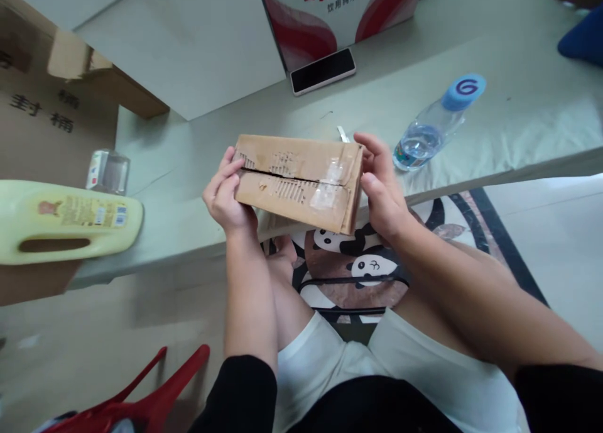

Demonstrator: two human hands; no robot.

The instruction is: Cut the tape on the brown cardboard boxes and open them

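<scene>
A small brown cardboard box point(294, 188) is held up over the front edge of the table, slightly tilted. Its seam runs lengthwise with a narrow dark gap, and clear tape and torn patches mark the surface. My left hand point(230, 197) grips the box's left end, with fingertips on the top face. At the right end my right hand point(381, 185) holds it between thumb and fingers. Just behind the box, a small silvery blade-like piece point(343, 134) shows on the cloth; part of it is hidden.
A water bottle point(431, 134) with a blue cap stands right of my hands. Behind lie a phone point(323, 71) and large cartons point(339, 18). On the left are a yellow jug point(70, 222) and a clear plastic container point(108, 171). A red stool point(155, 389) is at lower left.
</scene>
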